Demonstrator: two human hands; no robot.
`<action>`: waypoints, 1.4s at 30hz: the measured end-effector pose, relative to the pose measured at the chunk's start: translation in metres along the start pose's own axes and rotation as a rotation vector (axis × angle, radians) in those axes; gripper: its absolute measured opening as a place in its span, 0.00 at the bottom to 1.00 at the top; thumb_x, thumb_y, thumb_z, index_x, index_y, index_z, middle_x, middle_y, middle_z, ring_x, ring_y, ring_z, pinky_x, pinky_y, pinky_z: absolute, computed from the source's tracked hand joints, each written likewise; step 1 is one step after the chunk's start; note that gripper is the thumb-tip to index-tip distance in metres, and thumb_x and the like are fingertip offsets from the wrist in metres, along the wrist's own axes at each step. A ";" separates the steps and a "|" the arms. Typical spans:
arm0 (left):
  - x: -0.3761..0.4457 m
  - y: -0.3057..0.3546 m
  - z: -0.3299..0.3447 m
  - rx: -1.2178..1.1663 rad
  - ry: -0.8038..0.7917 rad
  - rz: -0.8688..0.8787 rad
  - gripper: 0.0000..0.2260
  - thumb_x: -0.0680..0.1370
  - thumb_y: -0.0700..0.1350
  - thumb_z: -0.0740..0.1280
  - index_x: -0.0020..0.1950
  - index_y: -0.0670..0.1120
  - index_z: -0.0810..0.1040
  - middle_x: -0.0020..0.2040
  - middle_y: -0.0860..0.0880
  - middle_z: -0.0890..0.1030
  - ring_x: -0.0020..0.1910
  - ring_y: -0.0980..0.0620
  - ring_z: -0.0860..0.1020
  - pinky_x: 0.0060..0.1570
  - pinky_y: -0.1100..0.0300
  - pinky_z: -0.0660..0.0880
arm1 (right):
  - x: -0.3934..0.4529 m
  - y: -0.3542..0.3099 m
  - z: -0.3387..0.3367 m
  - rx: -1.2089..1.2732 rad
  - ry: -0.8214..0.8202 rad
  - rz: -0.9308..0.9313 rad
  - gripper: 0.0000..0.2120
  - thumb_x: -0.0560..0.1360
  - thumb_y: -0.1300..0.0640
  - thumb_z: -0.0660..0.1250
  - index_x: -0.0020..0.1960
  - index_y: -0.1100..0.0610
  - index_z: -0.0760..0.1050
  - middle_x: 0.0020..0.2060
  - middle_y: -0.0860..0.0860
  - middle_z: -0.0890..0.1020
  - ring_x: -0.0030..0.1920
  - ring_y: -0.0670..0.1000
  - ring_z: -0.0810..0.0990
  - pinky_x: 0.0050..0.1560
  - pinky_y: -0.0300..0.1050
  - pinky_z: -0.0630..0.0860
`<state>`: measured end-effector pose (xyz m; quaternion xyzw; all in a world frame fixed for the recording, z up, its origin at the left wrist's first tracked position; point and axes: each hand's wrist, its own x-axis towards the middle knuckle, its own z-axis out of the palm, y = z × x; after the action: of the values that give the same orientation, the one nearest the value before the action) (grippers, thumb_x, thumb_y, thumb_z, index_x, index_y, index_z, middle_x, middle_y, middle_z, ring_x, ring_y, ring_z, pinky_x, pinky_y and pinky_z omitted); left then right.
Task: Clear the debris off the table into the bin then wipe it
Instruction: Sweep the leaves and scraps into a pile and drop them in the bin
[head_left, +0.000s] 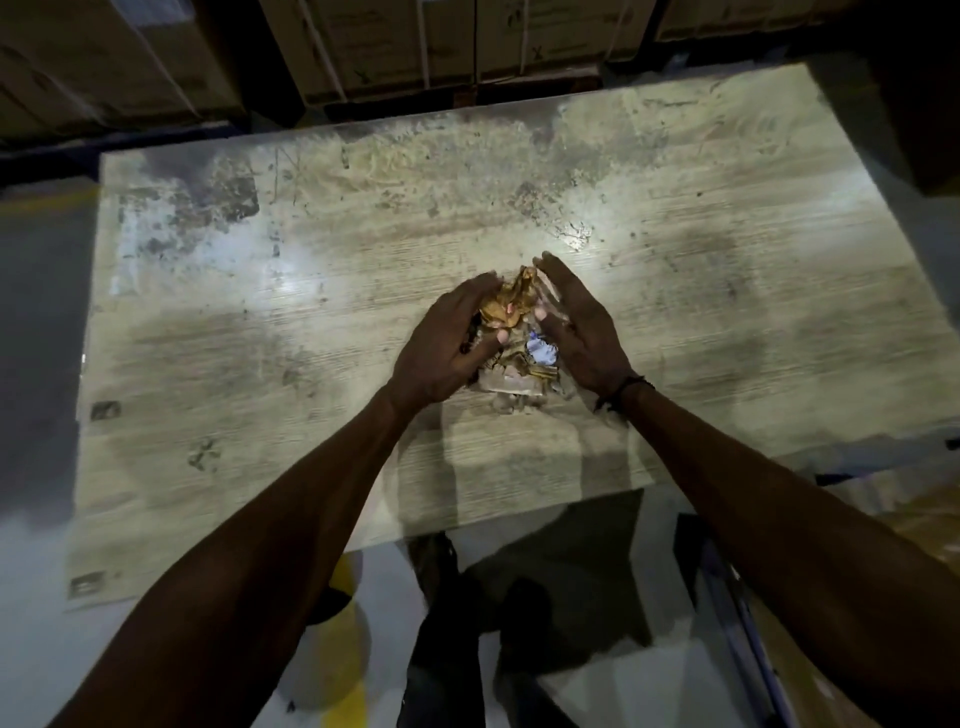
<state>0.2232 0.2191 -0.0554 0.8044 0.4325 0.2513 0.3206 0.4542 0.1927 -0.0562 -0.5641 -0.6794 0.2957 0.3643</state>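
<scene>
Cupping the debris pile (511, 343) from both sides, you had your left hand (441, 353) curled around the pile's left flank, fingers bent over a crumpled golden-brown scrap (511, 301) at its top, while your right hand (576, 332) stood on edge just to the right of the pile, fingers nearly straight and closing on nothing, acting as a wall. That pairing reads as a gather-and-scoop: one hand grips, the other keeps loose bits from sliding away. The pile itself sat on the table (260, 364), near its middle and toward your edge, with brown card pieces, a bluish-white scrap (540, 353) and clear film showing between your palms. Whether the whole heap was lifted or resting on the surface could not be told through the blur. Beyond the pile, the tabletop carried dark stains and scuffs, so wiping was not yet done. Behind the table's far edge stood strapped cardboard boxes (395, 47). No bin was in sight, and nothing lay between your hands and the pile.
</scene>
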 end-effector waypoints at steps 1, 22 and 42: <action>-0.002 0.001 0.001 0.028 -0.005 0.014 0.30 0.83 0.59 0.65 0.82 0.49 0.65 0.81 0.50 0.67 0.79 0.51 0.66 0.77 0.53 0.64 | 0.000 -0.001 0.000 -0.012 -0.001 -0.036 0.27 0.86 0.54 0.63 0.83 0.53 0.61 0.82 0.51 0.63 0.82 0.49 0.62 0.79 0.46 0.64; -0.019 0.001 0.013 0.233 -0.156 0.164 0.64 0.63 0.80 0.72 0.85 0.45 0.52 0.86 0.46 0.49 0.84 0.44 0.54 0.81 0.41 0.57 | -0.001 0.022 0.017 -0.078 0.073 -0.068 0.15 0.85 0.55 0.64 0.70 0.56 0.77 0.71 0.50 0.78 0.73 0.49 0.75 0.71 0.55 0.73; -0.017 0.037 0.051 -0.006 0.146 -0.123 0.35 0.71 0.58 0.67 0.77 0.53 0.67 0.77 0.54 0.65 0.62 0.52 0.77 0.49 0.61 0.70 | -0.016 -0.010 0.042 0.121 0.363 0.144 0.19 0.85 0.50 0.56 0.64 0.55 0.83 0.61 0.46 0.85 0.63 0.43 0.81 0.65 0.45 0.77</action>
<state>0.2690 0.1736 -0.0650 0.7550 0.5025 0.2903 0.3054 0.4157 0.1759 -0.0741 -0.6323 -0.5415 0.2548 0.4920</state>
